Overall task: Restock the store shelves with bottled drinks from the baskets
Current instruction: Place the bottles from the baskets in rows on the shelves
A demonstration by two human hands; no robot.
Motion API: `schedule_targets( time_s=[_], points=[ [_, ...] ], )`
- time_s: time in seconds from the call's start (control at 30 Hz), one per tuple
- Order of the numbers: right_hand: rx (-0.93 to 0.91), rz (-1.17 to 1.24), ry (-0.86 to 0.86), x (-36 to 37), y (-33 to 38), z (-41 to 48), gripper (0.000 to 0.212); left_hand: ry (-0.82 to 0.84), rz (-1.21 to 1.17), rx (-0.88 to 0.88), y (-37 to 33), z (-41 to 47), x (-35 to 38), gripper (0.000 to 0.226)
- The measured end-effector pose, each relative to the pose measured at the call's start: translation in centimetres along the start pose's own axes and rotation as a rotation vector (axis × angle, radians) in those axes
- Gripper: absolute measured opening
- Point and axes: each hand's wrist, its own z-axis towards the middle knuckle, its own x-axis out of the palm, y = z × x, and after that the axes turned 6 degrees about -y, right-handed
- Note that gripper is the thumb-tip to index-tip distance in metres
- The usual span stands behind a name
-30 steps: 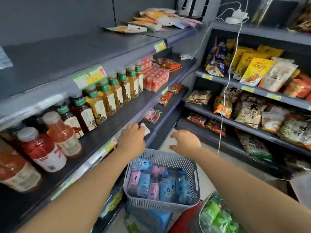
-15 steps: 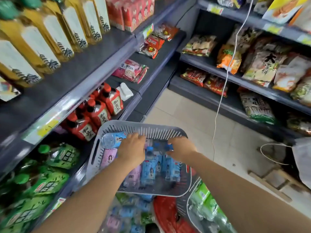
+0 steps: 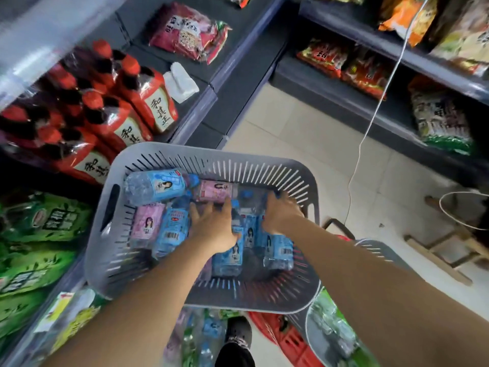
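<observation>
Grey slotted basket (image 3: 239, 160): five blue-label bottles (image 3: 156, 185), two pink-label bottles (image 3: 146, 224) countable. Left hand (image 3: 214, 229) splayed wide over them; right hand (image 3: 281, 215) grip untellable. Red shelf bottles (image 3: 154, 107) read 和其正.

White labels on the red-capped bottles (image 3: 148, 98) read 和其正; other print is too blurred to read.
</observation>
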Motion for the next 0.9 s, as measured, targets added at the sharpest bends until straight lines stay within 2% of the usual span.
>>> schedule_targets(
  time_s=[0.1,0.2,0.3,0.37,0.5,0.57,0.7,0.8,0.9],
  points=[
    [0.017,0.121,-0.028,0.0,0.2,0.6,0.052,0.027,-0.116,-0.03,-0.5,0.3,-0.2,0.109],
    [0.054,0.222,0.101,0.3,0.1,0.2,0.058,0.041,-0.132,0.036,-1.2,-0.5,-0.3,0.096],
    [0.109,0.454,0.171,0.6,-0.2,-1.0,0.065,0.02,-0.406,-0.005,-0.6,-1.6,-0.6,0.085],
    [0.058,0.498,0.137,0.3,-0.1,-1.8,0.065,-0.005,-0.574,-0.004,0.1,-2.2,-1.0,0.073],
    [-0.059,0.483,0.061,-1.0,0.4,-3.5,0.057,-0.018,-0.744,0.016,1.3,-3.5,-2.8,0.059],
    [-0.094,0.528,0.052,-2.2,0.9,-4.5,0.056,-0.03,-0.796,-0.033,2.3,-4.4,-4.2,0.058],
    [-0.147,0.688,-0.005,-5.8,2.7,-6.8,0.046,-0.087,-0.863,-0.099,4.3,-6.8,-7.7,0.071],
    [-0.211,0.825,-0.041,-8.9,4.7,-9.3,0.038,-0.156,-0.924,-0.081,5.7,-9.6,-11.1,0.059],
    [-0.277,0.833,-0.228,-11.0,7.1,-12.4,0.03,-0.221,-1.006,-0.067,7.1,-12.4,-14.2,0.052]
  ],
)
